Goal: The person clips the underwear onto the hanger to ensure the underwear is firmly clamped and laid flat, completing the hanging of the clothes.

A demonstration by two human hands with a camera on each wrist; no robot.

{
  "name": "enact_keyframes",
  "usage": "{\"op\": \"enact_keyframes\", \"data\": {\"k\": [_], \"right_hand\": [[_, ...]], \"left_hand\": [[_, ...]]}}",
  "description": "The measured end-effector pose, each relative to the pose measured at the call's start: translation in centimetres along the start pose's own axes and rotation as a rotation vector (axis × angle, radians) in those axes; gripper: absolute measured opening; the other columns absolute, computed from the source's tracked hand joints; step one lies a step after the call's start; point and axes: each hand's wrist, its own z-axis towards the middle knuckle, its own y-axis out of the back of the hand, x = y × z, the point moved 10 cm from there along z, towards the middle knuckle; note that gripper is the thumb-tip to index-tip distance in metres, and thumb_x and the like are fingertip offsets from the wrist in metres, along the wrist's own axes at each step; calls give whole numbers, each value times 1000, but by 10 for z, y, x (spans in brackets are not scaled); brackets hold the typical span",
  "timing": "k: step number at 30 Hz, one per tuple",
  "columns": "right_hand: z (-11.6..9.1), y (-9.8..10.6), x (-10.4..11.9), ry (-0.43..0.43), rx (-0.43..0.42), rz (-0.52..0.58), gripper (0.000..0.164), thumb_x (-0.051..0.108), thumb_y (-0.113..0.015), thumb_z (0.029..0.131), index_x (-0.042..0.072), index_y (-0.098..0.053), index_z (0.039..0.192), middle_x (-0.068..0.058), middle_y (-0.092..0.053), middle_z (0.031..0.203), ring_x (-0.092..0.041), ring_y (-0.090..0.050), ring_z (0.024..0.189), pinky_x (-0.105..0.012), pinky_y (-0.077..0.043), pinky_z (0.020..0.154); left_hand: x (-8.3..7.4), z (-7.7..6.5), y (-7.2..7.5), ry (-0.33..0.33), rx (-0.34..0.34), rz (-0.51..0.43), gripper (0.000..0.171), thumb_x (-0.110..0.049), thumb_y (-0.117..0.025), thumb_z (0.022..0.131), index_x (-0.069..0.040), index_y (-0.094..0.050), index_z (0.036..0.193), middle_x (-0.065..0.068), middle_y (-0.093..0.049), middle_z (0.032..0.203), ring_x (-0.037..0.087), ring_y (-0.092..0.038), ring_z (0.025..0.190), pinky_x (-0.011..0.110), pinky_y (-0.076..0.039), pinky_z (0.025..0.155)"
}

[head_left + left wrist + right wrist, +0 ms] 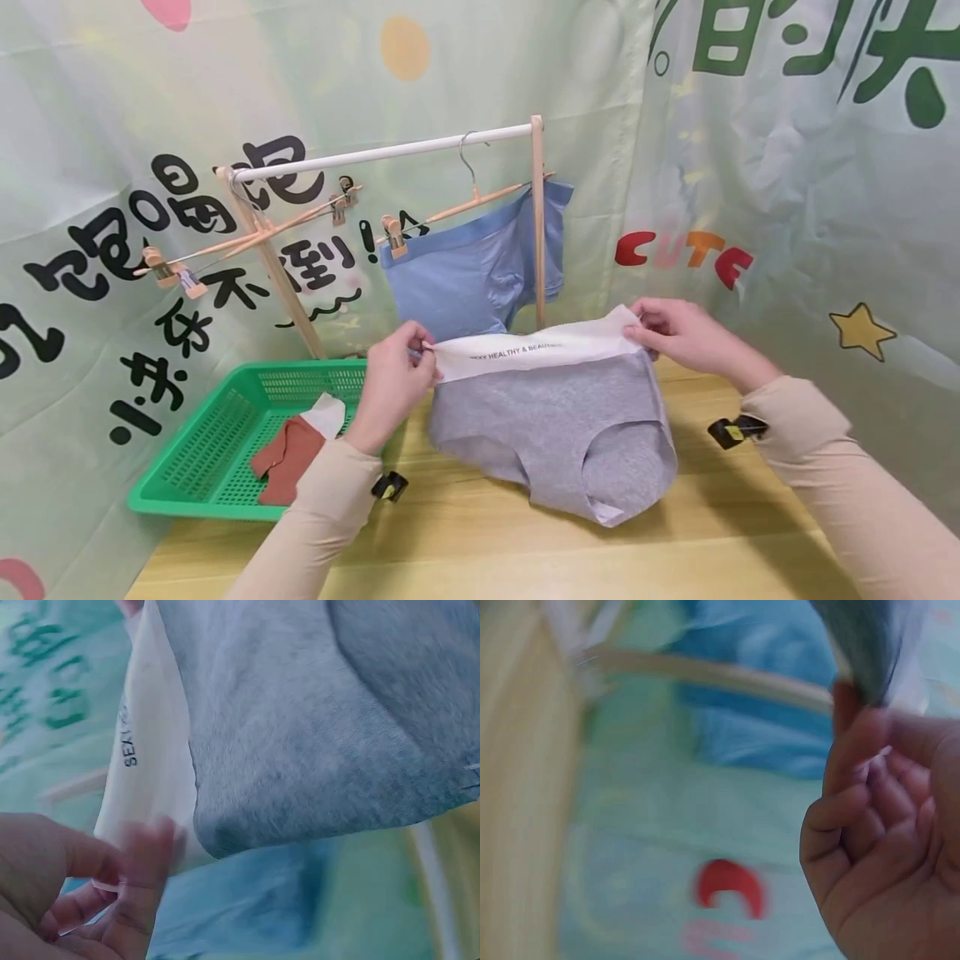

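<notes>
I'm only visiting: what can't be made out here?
Head: part of the lower edge of the blue underwear, behind the grey briefs.
Head: near corner of the green basket, behind the left sleeve.
Left wrist: most lettering on the white waistband, slanted and blurred.
Left wrist: fingertips of the left hand, blurred.
Right wrist: most of the grey briefs, beyond the top edge.
</notes>
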Motion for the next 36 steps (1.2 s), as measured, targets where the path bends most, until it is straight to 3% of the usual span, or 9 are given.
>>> {"op": "enact_keyframes", "data": {"k": [2,5,9,13,16,22,27,30,36], "right_hand": [[8,-15,-24,-41,14,-70,20,15,-68,106,1,-65,121,-13,-77,101,-19,-74,82,-35,-60,73],[8,-41,-47,-78,71,-143,31,18,-68,106,0,-62,130,-18,-76,111,-28,-75,96,-43,-61,81],[-5,-77,-46,-46,240,-152,18,19,-75,101,5,-69,111,-7,-76,99,-18,-72,90,-36,-59,80],[-28,-108,-42,-62,436,-128,17,19,-84,92,11,-70,95,3,-71,86,-7,-62,79,-26,-51,71],[-43,-119,-43,-89,486,-145,24,17,-90,85,10,-68,92,5,-67,82,-3,-57,75,-23,-49,69],[-53,-124,-45,-77,455,-186,30,16,-94,79,11,-65,87,6,-62,76,-1,-51,71,-22,-44,67],[-56,-123,-45,-82,450,-220,31,19,-95,79,14,-65,85,6,-60,76,-2,-49,71,-22,-43,67],[-56,-122,-43,-87,443,-242,30,21,-94,80,14,-65,85,7,-59,76,-3,-49,71,-22,-43,66],[-58,-124,-37,-102,442,-256,27,23,-91,83,14,-66,87,5,-58,79,-4,-47,72,-23,-42,67]], "left_hand": [[8,2,-24,-12,36,54,17,4,-65,96,0,-67,112,21,-77,105,30,-80,88,40,-65,74],[11,-7,-60,-101,127,157,27,7,-69,92,5,-66,119,25,-75,110,38,-76,98,47,-64,86],[14,-38,-100,-217,383,242,12,5,-73,88,-1,-72,98,12,-75,89,24,-71,80,35,-60,72],[24,-76,-123,-231,665,303,17,-7,-85,86,-12,-70,80,-3,-66,73,9,-57,68,25,-49,63],[31,-99,-129,-225,767,368,23,-16,-93,78,-15,-70,80,-7,-64,75,5,-53,68,24,-47,62],[34,-121,-132,-280,793,510,33,-27,-99,69,-21,-70,83,-11,-59,84,5,-54,73,27,-48,64],[29,-121,-127,-360,718,442,33,-6,-85,77,-20,-57,64,-12,-45,69,3,-41,64,22,-36,55],[29,-115,-123,-362,659,387,37,2,-77,78,-18,-50,64,-10,-42,64,5,-38,61,22,-33,54],[28,-116,-121,-405,533,508,22,-5,-80,84,-17,-62,82,-4,-57,77,13,-59,67,28,-44,55]]}}
